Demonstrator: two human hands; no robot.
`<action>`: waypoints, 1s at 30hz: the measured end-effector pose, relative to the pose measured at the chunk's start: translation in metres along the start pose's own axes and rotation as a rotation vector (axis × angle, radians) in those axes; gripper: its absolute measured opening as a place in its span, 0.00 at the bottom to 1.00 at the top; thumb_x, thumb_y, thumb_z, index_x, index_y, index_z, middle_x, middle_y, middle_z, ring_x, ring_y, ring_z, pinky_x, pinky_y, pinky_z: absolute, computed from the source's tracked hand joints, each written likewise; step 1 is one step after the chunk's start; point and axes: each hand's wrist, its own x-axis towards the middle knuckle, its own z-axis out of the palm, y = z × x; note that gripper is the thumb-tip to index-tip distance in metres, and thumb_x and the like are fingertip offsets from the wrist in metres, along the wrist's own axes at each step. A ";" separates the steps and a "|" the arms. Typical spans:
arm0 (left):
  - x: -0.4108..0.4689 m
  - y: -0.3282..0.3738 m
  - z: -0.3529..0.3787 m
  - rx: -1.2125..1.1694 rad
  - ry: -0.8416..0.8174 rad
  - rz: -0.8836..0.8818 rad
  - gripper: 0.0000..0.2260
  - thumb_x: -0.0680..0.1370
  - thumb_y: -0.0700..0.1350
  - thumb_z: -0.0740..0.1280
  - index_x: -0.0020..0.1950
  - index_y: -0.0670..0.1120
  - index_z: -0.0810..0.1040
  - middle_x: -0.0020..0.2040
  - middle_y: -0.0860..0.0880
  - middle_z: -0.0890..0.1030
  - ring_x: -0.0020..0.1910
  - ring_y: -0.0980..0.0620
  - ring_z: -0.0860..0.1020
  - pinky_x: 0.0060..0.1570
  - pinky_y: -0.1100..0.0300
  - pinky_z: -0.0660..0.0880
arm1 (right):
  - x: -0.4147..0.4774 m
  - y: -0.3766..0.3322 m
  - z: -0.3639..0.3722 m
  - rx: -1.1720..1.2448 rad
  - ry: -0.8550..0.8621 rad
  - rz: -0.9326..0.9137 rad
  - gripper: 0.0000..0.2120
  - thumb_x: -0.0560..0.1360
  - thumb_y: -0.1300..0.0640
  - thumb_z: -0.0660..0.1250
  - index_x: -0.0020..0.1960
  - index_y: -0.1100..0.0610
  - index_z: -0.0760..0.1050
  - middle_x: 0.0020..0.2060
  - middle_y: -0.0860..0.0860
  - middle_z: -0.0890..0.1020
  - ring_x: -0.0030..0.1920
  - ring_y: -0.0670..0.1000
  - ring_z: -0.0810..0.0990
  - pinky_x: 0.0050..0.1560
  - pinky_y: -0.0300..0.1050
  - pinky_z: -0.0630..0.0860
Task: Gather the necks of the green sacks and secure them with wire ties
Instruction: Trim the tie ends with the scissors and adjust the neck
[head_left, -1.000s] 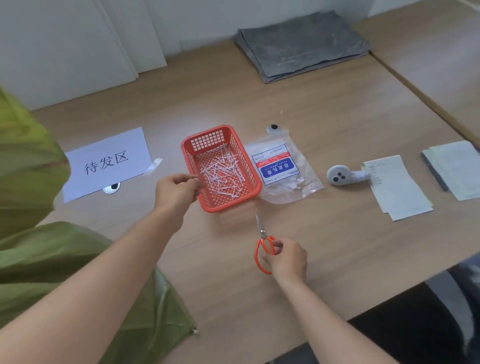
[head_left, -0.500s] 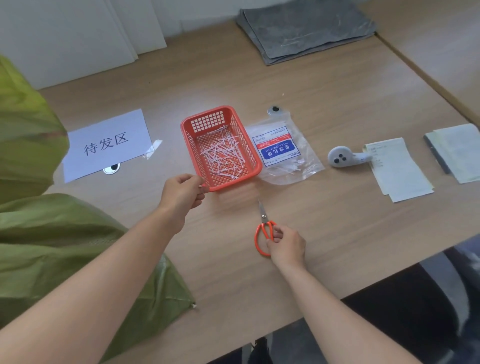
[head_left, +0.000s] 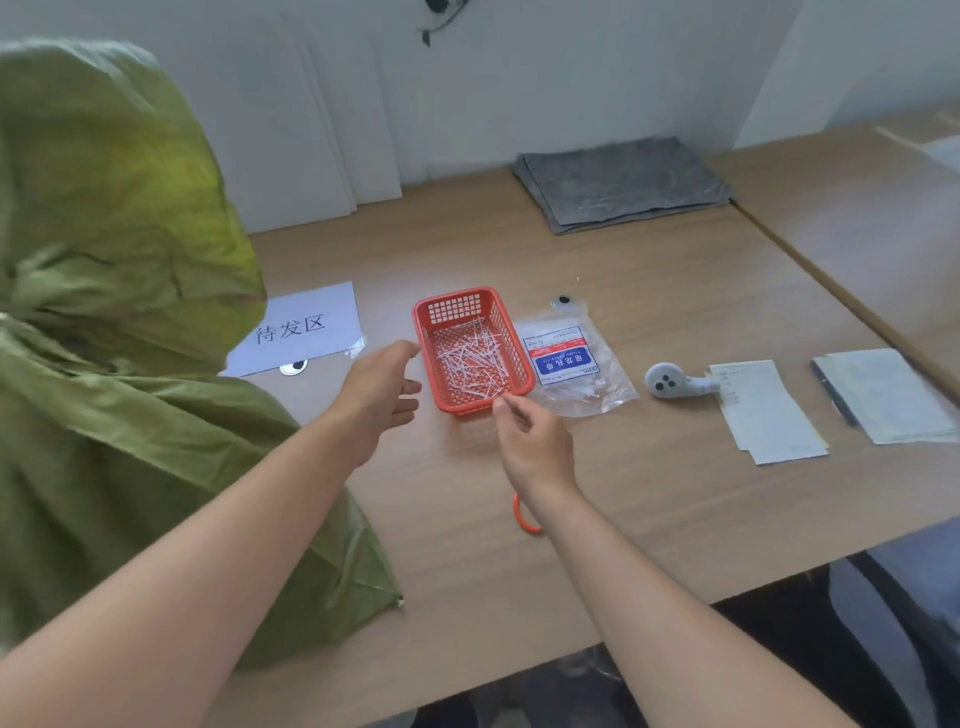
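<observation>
Two green sacks (head_left: 156, 457) of thin, crinkled, slightly shiny woven material fill the left side. The upper sack (head_left: 119, 218) bulges tall, and the lower sack (head_left: 197, 493) lies slumped on the table (head_left: 649, 493) with a corner reaching the near edge. Neither neck can be seen clearly. One red plastic basket (head_left: 457, 307), rectangular with lattice walls and a perforated floor, stands mid-table and holds a loose tangle of many thin white wire ties (head_left: 470, 364), too many to count. Just right of it, touching its side, lies one flat clear plastic bag (head_left: 576, 387) with a blue-and-red label; a few pale strips show inside. The left hand (head_left: 382, 387) hovers just beside the basket's left wall, its fingers (head_left: 408, 351) straight and relaxed, holding nothing. The right hand (head_left: 535, 441) is at the basket's near right corner with thumb and forefinger drawn together. Whether these fingers (head_left: 501, 408) pinch a tie cannot be told. One orange scissor loop (head_left: 521, 517) shows under the right wrist, the rest hidden. Further things on the wood-grain table are one white paper sign (head_left: 311, 312) with three printed characters, partly under the upper sack, and two small round discs, one (head_left: 293, 367) on the sign and one (head_left: 563, 300) at the bag's top. There is also one folded grey cloth (head_left: 623, 182), one rounded white device (head_left: 670, 382) with two dark dots, one paper slip (head_left: 763, 415) and one flat stack of papers (head_left: 888, 395).
</observation>
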 end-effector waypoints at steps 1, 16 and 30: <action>-0.010 0.006 -0.007 -0.013 0.012 0.016 0.14 0.81 0.56 0.65 0.63 0.52 0.76 0.59 0.40 0.81 0.59 0.38 0.82 0.64 0.46 0.78 | -0.005 -0.013 0.000 0.006 -0.021 -0.040 0.17 0.82 0.50 0.67 0.67 0.56 0.81 0.60 0.49 0.86 0.52 0.38 0.79 0.44 0.20 0.68; -0.142 0.071 -0.154 -0.171 0.218 0.292 0.18 0.82 0.57 0.64 0.67 0.48 0.76 0.53 0.45 0.78 0.52 0.42 0.79 0.57 0.51 0.77 | -0.097 -0.175 0.041 0.041 -0.211 -0.417 0.20 0.85 0.48 0.62 0.72 0.56 0.77 0.66 0.49 0.82 0.59 0.39 0.74 0.57 0.32 0.67; -0.142 0.067 -0.337 -0.129 0.267 0.270 0.13 0.83 0.55 0.62 0.60 0.49 0.77 0.51 0.44 0.77 0.50 0.43 0.78 0.64 0.42 0.78 | -0.157 -0.255 0.188 -0.262 -0.389 -0.464 0.31 0.77 0.52 0.71 0.79 0.51 0.68 0.71 0.48 0.77 0.64 0.49 0.78 0.64 0.42 0.76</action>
